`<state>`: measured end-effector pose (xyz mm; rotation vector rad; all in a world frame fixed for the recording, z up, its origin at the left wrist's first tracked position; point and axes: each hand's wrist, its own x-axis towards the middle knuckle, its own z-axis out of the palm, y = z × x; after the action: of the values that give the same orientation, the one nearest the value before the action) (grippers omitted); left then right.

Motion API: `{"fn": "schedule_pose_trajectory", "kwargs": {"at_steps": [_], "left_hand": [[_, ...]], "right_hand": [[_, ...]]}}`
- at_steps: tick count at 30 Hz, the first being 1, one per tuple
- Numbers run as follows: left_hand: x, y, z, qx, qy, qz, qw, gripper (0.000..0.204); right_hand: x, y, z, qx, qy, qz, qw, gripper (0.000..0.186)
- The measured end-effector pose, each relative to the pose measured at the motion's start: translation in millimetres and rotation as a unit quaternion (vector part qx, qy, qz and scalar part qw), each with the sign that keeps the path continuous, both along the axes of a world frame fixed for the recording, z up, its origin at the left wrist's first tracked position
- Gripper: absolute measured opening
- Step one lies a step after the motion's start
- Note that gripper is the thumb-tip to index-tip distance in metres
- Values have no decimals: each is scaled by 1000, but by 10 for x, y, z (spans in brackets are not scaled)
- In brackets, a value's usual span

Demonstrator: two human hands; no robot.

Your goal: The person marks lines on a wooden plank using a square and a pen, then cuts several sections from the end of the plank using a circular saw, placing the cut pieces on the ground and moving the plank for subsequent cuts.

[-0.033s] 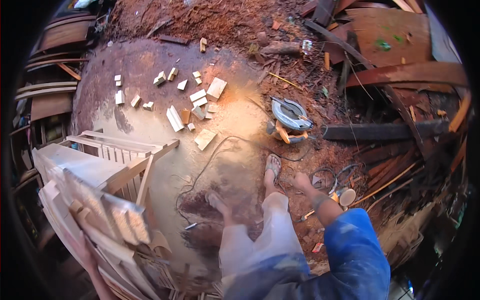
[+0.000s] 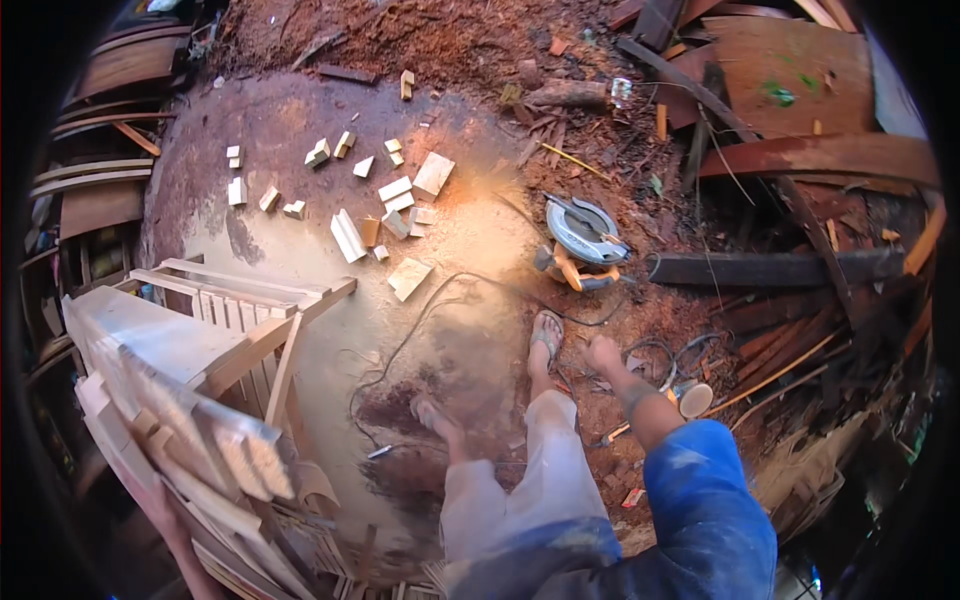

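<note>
At the lower left, my left hand (image 2: 158, 492) lies against the outer side of a stack of pale wooden boards (image 2: 165, 400). Its fingers blend into the wood, so their grip cannot be made out. The board ends point toward me beside a slatted wooden frame (image 2: 290, 350). My right hand (image 2: 603, 355) hangs over the ground right of my sandalled foot, its fingers curled in and nothing visible in them. Farther off, a circular saw (image 2: 580, 245) with an orange handle and grey base rests on the sawdust.
Cut wood blocks (image 2: 397, 190) are scattered over the ground ahead. A dark cord (image 2: 420, 325) loops across the dirt near my feet. A round-ended tool (image 2: 694, 400) lies by my right forearm. Dark planks (image 2: 780, 265) pile up on the right, and more boards (image 2: 105, 185) are stacked far left.
The board ends at the left have shifted slightly left and up. My right hand has risen a little, its fingers showing more plainly curled.
</note>
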<state>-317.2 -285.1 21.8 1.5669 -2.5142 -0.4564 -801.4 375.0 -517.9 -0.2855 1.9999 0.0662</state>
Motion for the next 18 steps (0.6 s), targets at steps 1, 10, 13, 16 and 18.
{"fn": "schedule_pose_trajectory", "kwargs": {"at_steps": [1, 10, 13, 16, 18], "left_hand": [[17, 89, 4, -9, -20, 15, 1000, 75], [-270, 92, 32, -37, -85, 35, 995, 80], [-219, 169, 97, -40, -86, 44, 995, 82], [-179, 258, 129, -46, -80, 56, 994, 84], [-278, 256, 68, -62, -79, 53, 994, 85]], "right_hand": [[-204, -292, -92, 39, 6, 17, 999, 60], [-1429, -926, -1451, 103, 2, 149, 983, 79], [-1585, -943, -1624, 98, -39, 169, 980, 83], [-1626, -1007, -1493, 34, -13, 136, 990, 68], [-1656, -1215, -1292, -66, -3, 95, 993, 58]]}}
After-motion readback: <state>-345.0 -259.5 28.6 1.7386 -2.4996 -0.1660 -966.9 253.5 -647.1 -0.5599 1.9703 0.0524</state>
